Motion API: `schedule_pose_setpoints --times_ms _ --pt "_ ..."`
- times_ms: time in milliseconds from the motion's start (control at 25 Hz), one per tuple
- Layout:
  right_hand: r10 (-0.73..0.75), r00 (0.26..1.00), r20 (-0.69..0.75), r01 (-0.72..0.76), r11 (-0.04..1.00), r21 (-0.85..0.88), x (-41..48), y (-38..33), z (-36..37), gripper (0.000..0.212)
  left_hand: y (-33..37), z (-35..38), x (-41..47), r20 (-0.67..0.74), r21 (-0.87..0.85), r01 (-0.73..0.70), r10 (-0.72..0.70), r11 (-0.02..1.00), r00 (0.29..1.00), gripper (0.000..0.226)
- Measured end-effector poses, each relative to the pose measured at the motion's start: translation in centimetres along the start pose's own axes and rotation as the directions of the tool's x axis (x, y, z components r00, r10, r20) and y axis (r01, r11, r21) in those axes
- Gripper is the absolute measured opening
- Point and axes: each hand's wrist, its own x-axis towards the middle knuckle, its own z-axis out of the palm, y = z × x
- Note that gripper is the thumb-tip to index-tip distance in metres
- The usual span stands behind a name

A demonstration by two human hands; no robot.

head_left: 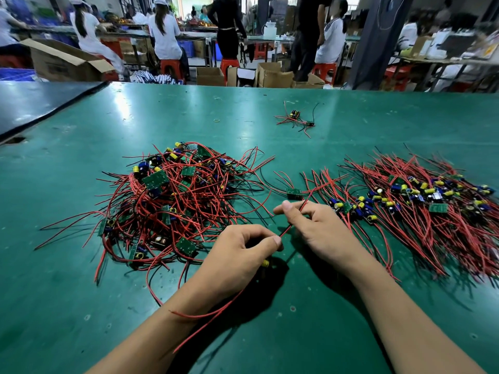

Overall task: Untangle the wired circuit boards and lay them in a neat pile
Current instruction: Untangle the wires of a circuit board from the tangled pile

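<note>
Nothing here can be read. The open cardboard box [64, 62] at the far left carries dark printing on its side, but it is too blurred to make out. The little green circuit boards [155, 179] in the tangle on the worktop [81, 306] show no legible markings at this size. A yellow patch at the far right edge may be a sign, unreadable.
</note>
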Motion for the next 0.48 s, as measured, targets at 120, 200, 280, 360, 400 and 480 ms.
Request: schedule_pose_setpoints --times_ms 120,200,280,360,400,480 --pt "0.003 0.992 -0.128 0.000 1.000 0.026 0.6 0.9 -0.5 0.027 0.3 0.0 -0.1 0.018 0.000 0.017 -0.017 1.000 1.000 0.019" --pt "-0.024 0.973 -0.229 0.028 0.999 0.017 0.8 1.1 -0.3 0.024 0.4 0.0 -0.1 0.021 -0.012 0.023 -0.023 1.000 1.000 0.019" --pt "-0.058 0.945 -0.322 0.061 0.998 0.001 0.9 1.3 -0.2 0.024 0.5 0.0 -0.1 0.018 -0.025 0.025 -0.025 0.999 1.000 0.019" --pt "-0.038 0.946 -0.323 0.046 0.999 0.020 1.1 1.6 0.0 0.029 0.6 0.0 -0.1 0.015 -0.032 0.028 -0.027 0.999 1.000 0.019" --pt "0.011 0.958 -0.287 0.019 0.995 0.103 1.2 1.6 0.0 0.035 0.6 0.0 -0.1 0.015 -0.036 0.031 -0.031 0.999 0.999 0.019" --pt "0.099 0.978 -0.184 -0.029 0.936 0.350 1.3 1.5 0.1 0.045 0.4 -0.1 -0.1 0.016 -0.040 0.037 -0.036 0.999 0.999 0.020"
